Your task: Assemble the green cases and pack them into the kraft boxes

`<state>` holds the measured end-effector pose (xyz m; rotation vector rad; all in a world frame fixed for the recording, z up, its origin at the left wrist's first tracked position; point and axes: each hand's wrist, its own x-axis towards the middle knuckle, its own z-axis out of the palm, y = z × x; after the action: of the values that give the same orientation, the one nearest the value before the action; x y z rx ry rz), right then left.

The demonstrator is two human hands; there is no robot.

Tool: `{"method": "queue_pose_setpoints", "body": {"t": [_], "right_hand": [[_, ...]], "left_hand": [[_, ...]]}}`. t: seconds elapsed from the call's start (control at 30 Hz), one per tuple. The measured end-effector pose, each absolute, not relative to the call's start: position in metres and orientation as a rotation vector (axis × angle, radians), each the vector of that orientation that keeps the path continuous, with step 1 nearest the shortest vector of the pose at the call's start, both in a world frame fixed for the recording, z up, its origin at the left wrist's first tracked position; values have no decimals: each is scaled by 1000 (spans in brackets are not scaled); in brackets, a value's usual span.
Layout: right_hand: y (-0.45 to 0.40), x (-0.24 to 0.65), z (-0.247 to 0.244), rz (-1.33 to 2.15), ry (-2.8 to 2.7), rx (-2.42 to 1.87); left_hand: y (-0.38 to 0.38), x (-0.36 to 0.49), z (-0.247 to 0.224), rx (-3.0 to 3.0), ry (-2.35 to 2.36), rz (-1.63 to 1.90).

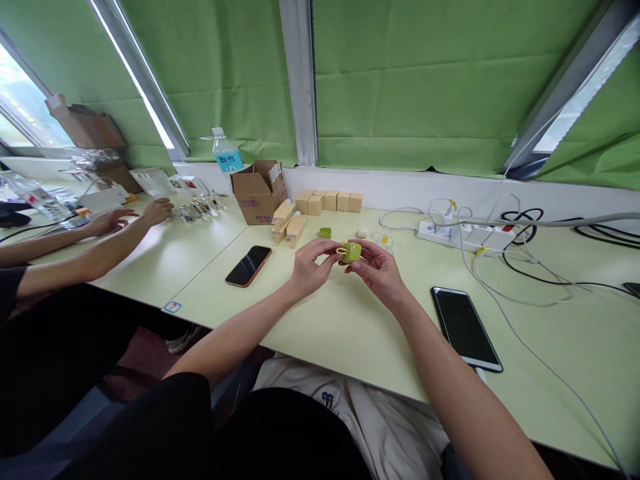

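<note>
A small green case (353, 252) is held up between my two hands over the pale table. My left hand (314, 267) pinches a small yellowish loop (342, 251) at the case's left side. The fingers of my right hand (379, 270) close round the case's right side. Just behind my hands, a small green open piece (325, 233) lies on the table, with a small white item (362, 233) to its right.
Small tan boxes (330, 201) and a cardboard box (259, 193) stand behind. Phones lie left (249, 265) and right (466, 327). A power strip (465, 235) with tangled cables is at the right. Another person's hands (158, 211) are near small bottles (201, 208) at the left.
</note>
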<state>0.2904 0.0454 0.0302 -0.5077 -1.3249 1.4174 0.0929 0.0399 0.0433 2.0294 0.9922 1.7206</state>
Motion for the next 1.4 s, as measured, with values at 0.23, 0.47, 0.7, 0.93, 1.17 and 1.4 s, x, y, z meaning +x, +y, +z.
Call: {"method": "queue_pose_setpoints", "body": {"t": [0.23, 0.47, 0.7, 0.93, 1.17, 1.4], "right_hand": [[47, 291, 29, 1457, -1329, -490], [48, 292, 28, 1468, -1315, -494], [48, 292, 29, 1467, -1344, -500], [53, 295, 23, 1435, -1362, -535], [52, 294, 25, 1394, -1333, -533], [51, 292, 24, 1358, -1379, -553]], "left_hand": [[40, 91, 43, 2023, 1044, 1741], [41, 89, 43, 2006, 1058, 1678], [38, 89, 45, 1995, 1039, 1643], [40, 92, 45, 1836, 1022, 1557], [42, 93, 44, 1647, 926, 1590], [44, 94, 40, 1680, 893, 1620]]}}
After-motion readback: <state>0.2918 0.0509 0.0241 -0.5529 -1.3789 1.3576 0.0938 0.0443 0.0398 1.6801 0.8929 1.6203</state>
